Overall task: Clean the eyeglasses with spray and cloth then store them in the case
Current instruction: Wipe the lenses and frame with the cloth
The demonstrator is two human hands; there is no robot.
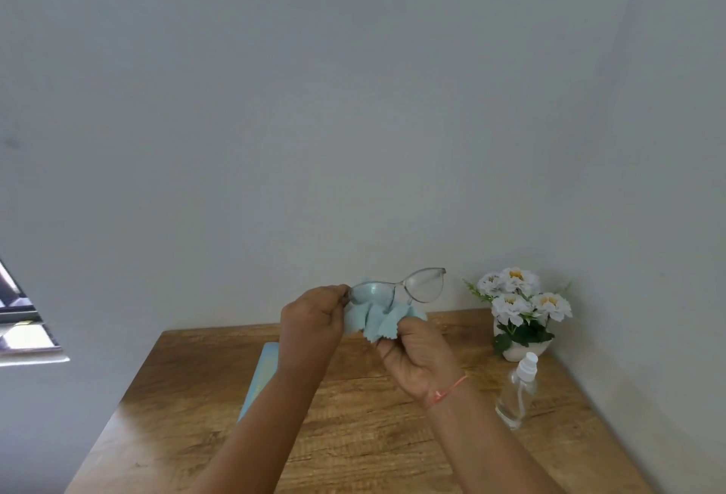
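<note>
Clear-framed eyeglasses [422,286] are held up above the wooden table [353,426]. My left hand [312,326] pinches the frame at its left end. My right hand [416,362] grips a light blue cloth [373,320], which lies bunched behind and under the left lens. A clear spray bottle [517,391] with a white nozzle stands on the table at the right. A light blue case [261,373] lies on the table under my left forearm, partly hidden.
A white pot of white flowers [520,311] stands at the table's back right corner, just behind the spray bottle. A grey wall rises behind the table. A window edge [23,320] shows at the far left.
</note>
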